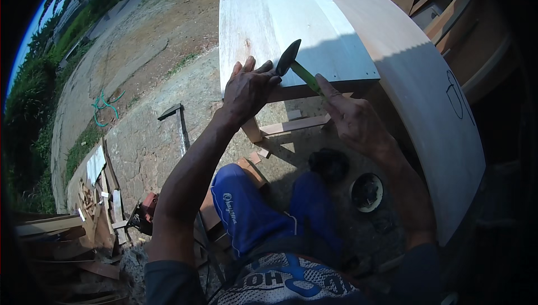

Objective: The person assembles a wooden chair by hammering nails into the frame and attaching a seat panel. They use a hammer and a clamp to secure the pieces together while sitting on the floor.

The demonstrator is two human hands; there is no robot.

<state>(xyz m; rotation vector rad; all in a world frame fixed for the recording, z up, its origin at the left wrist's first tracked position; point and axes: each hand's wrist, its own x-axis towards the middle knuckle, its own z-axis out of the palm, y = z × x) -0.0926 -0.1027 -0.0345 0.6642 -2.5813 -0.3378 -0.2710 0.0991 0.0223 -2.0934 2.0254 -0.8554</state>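
Right hand point(353, 117) clamped on hammer point(297, 64) handle; left hand point(249, 89) fingers together at the board point(291, 30) edge — row of nails already in, centre frame.

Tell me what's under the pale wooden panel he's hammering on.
Under the wooden panel, a wooden leg and a cross rail show in shadow. The panel hides everything farther back.

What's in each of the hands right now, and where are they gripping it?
The right hand holds a hammer by its green handle. The left hand rests on the pale wooden panel's edge, touching the hammer head.
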